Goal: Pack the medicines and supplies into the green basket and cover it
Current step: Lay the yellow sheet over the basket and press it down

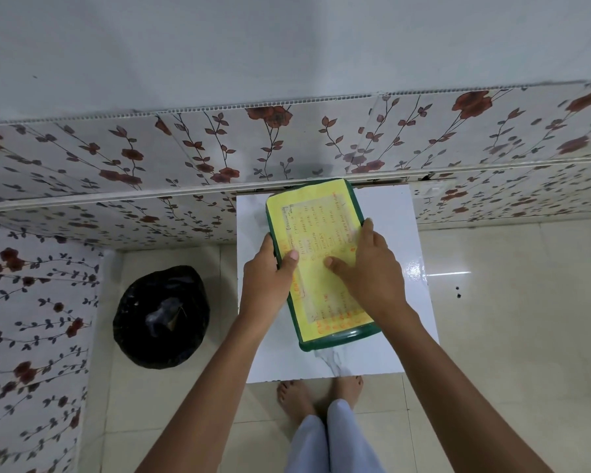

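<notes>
Head: green lid [335, 339], yellow label [316, 227] illegible

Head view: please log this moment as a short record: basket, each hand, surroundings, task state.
basket: green basket on the white table; contents hidden
cover: yellow-faced lid with handwriting lies over the basket
left hand: left hand grips the lid's left edge, thumb on top
right hand: right hand rests flat on the lid, fingers toward its right edge
floor: black-lined bin left of the table
task state: basket looks covered, both hands on it
</notes>
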